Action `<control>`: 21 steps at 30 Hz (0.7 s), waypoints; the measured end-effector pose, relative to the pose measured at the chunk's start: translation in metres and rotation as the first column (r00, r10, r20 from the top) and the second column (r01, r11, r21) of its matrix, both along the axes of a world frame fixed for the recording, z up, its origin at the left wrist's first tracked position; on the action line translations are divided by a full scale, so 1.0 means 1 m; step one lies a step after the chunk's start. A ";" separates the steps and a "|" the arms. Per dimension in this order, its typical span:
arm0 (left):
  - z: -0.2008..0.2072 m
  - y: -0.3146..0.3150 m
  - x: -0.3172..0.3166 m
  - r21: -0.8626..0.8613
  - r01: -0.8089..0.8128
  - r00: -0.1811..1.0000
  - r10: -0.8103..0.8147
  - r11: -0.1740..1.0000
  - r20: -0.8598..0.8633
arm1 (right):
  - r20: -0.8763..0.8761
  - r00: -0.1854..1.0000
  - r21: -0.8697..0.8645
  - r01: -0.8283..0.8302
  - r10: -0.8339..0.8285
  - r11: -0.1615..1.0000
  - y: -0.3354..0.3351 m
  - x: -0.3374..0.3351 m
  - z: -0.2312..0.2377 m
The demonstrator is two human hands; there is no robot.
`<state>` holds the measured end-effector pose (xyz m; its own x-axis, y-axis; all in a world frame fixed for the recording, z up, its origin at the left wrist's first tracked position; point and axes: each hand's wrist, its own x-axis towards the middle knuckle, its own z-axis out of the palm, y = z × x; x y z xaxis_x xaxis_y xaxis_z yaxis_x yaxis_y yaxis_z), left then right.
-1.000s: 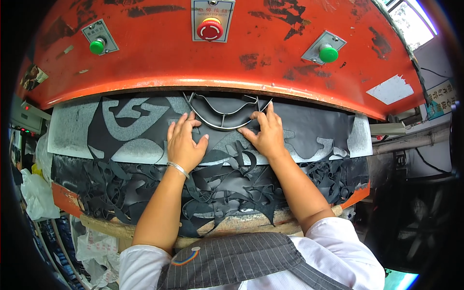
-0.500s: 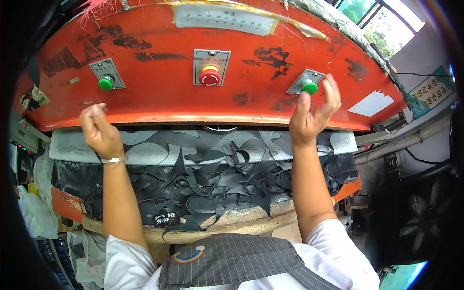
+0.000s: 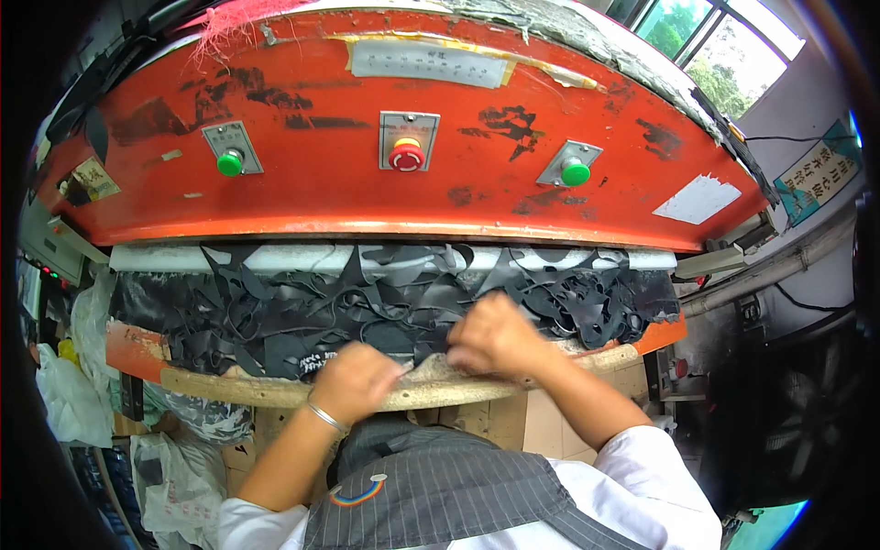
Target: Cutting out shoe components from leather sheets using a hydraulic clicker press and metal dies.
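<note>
My left hand, with a metal bangle at the wrist, hovers at the near edge of the press bed. Its fingers point inward and are smeared by motion. Just to its right and a little farther away, my right hand is bent loosely over the near scraps, blurred too. Whether either hand grips anything cannot be made out. Beyond them lies a heap of black sheet offcuts, curled and cut into odd curved shapes. A white cutting board shows behind the heap, partly covered by scraps.
The orange press beam spans the far side, bearing two green buttons and a red stop button. A pale padded rail edges the bed nearest me. Plastic bags stand at left; a dark fan stands at right.
Both hands have dropped from the press beam near the green buttons to the near edge of the bed, moving inward. The white board now shows as a narrower strip, with scraps piled over it.
</note>
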<state>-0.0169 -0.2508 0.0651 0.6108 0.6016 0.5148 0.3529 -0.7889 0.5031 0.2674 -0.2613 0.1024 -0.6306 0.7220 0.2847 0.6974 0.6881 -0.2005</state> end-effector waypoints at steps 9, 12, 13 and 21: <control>-0.024 -0.065 0.065 -0.141 -0.313 0.940 0.285 0.939 -0.188 | 0.036 0.969 -0.154 0.245 -0.243 0.957 -0.095 -0.009 -0.064; -0.026 -0.060 0.072 -0.146 -0.378 0.915 0.345 0.914 -0.211 | 0.032 0.987 -0.163 0.163 -0.160 0.973 -0.085 0.000 -0.065; -0.027 -0.059 0.073 -0.143 -0.380 0.914 0.347 0.914 -0.210 | 0.031 0.987 -0.159 0.161 -0.158 0.974 -0.078 0.005 -0.061; -0.008 -0.025 0.058 -0.283 -0.246 0.916 0.126 0.927 -0.382 | 0.337 0.890 -0.236 -0.236 0.307 0.943 0.108 0.047 0.033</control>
